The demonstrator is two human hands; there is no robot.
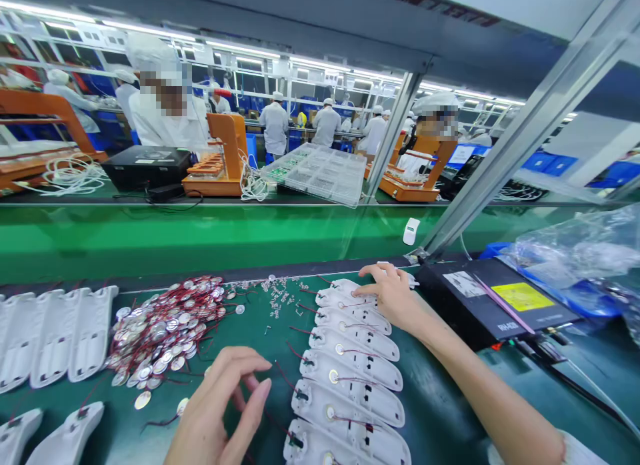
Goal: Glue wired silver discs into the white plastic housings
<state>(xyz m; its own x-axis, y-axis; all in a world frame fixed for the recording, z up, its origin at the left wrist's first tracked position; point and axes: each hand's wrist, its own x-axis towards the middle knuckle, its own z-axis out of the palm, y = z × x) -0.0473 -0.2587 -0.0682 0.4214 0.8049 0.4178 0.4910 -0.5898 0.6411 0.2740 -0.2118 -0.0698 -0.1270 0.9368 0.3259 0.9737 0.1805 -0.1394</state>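
Note:
My left hand [225, 405] hovers over the mat between a pile of wired metal discs [165, 325] and a column of white plastic shells [350, 378]. Its thumb and fingertips are bent but apart, and nothing shows between them. My right hand [395, 295] lies at the far end of the column, fingers stretched out over the farthest shells; one fingertip seems to touch a shell. Part of a white piece [411, 280] shows beyond that hand. Several shells hold a round disc with thin red and black wires.
Small loose parts [277, 295] lie near the belt's edge. More white shells [55, 335] stand at left. A black box [500, 305] with cables is at right, beside plastic bags [580, 251]. A green conveyor [210, 235] crosses ahead, with orange fixtures [225, 161] and co-workers beyond.

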